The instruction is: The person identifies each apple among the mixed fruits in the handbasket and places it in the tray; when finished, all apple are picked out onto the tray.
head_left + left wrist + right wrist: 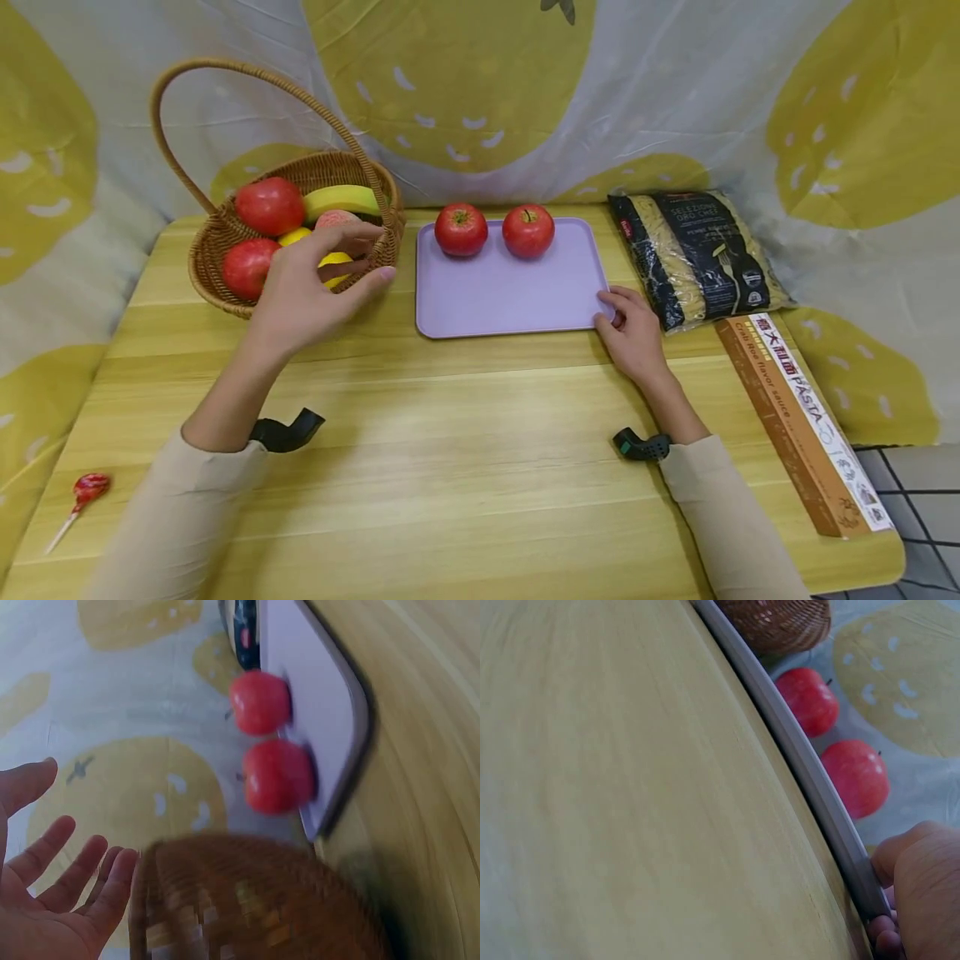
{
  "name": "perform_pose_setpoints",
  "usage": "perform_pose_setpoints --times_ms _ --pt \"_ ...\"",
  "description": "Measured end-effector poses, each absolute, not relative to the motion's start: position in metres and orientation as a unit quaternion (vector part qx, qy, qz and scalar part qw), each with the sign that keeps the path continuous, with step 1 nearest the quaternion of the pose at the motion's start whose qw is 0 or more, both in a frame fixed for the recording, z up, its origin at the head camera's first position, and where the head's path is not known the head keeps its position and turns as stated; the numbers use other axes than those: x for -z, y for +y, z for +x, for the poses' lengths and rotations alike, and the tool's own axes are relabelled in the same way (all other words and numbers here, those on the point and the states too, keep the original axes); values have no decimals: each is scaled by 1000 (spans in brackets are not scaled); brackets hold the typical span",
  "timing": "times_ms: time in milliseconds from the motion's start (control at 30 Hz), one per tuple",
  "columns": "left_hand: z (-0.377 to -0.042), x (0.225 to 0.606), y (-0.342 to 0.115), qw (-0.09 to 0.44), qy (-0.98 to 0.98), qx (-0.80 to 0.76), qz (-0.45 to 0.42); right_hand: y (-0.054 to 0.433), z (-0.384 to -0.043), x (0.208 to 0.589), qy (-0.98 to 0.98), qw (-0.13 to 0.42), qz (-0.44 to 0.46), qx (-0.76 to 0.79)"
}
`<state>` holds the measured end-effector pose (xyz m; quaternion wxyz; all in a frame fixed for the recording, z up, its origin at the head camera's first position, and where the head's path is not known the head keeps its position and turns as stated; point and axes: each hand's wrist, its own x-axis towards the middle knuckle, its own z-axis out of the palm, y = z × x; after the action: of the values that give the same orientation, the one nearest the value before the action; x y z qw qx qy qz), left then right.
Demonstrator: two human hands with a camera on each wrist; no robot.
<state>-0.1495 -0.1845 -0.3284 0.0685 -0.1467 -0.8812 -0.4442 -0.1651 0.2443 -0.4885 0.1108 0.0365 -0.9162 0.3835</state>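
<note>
My left hand (311, 283) hovers over the near right side of the wicker basket (201, 258), fingers spread in a loose curve. Nothing lies between those fingers (82, 859) in the left wrist view. In the basket are two red apples (270, 206), a banana (341, 198), a pinkish round fruit (337, 218) and yellow fruit (335, 268), partly hidden by the hand. At the lavender tray (510, 300), my right hand (633, 333) pinches the near right corner between thumb and fingers. Two more apples (855, 778) sit side by side along the tray's far edge.
Right of the tray lies a bag of penne pasta (701, 258), with a long pasta box (806, 425) in front of it. A lollipop (90, 490) rests at the table's near left. Behind the wooden table (465, 467) hangs a fruit-patterned cloth (675, 92).
</note>
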Motion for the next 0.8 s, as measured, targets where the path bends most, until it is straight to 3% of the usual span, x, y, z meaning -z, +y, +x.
perform_pose_setpoints --times_ms 267,800 --pt "-154 331 -239 123 -911 388 -67 247 -164 488 -920 110 35 -375" --pt "-196 343 -302 73 -945 317 29 245 -165 489 -918 105 36 -380"
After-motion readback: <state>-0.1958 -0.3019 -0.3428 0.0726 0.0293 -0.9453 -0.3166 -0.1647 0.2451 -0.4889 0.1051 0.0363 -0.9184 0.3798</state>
